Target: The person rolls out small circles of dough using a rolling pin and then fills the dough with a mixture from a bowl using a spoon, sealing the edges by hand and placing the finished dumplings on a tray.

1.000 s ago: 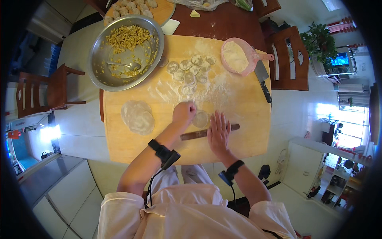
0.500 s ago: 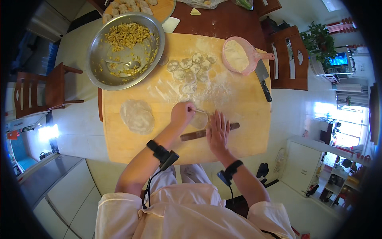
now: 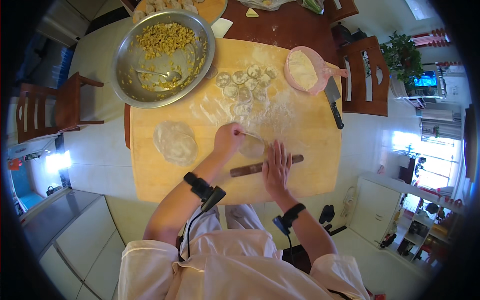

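My left hand (image 3: 228, 139) is closed, pinching the edge of a thin round dough wrapper (image 3: 251, 147) on the floured wooden board (image 3: 315, 150). My right hand (image 3: 277, 169) lies flat across a dark wooden rolling pin (image 3: 246, 170), fingers stretched out toward the far side. The pin sits just nearer to me than the wrapper. To the left rests a stack of rolled wrappers (image 3: 175, 143). Beyond my hands, several small floured dough discs (image 3: 245, 93) are grouped together on the board.
A large metal bowl (image 3: 120, 75) of chopped yellowish filling with a spoon (image 3: 172, 76) stands at the far left. At the far right are a pink scoop (image 3: 320, 84) of flour and a knife (image 3: 335, 106). Shaped dumplings (image 3: 159, 6) lie on a round board behind.
The whole view has shifted slightly. More of the wrapper shows between my hands; my left hand still pinches its edge, and my right palm stays on the rolling pin.
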